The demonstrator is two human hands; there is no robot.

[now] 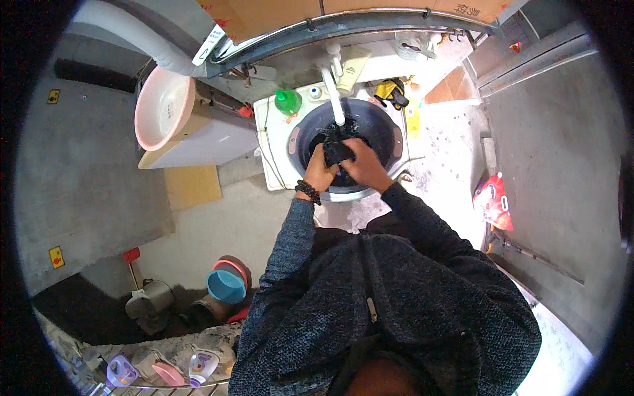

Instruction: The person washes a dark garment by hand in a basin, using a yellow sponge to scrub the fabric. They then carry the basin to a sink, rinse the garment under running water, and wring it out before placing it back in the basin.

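Note:
My left hand (319, 171) and my right hand (364, 161) grip a dark, wet-looking cloth (337, 152) between them. Both are over a grey plastic basin (376, 121) with pinkish handles, set in the white sink (270, 171). Just beyond my fingers, the white faucet (333, 96) points down into the basin, and the water under its spout looks disturbed. More dark material lies low in the basin, though my hands cover part of it. A dark beaded bracelet (308, 191) circles my left wrist.
Around the sink's back rim are a green bottle (288, 102), a pale tube (354, 68) and yellow-black gloves (392, 93). A pink basin (165, 108) leans at the left. Blue basin (226, 286) and metal bucket (148, 299) stand lower left; a red bag (494, 202) is at right.

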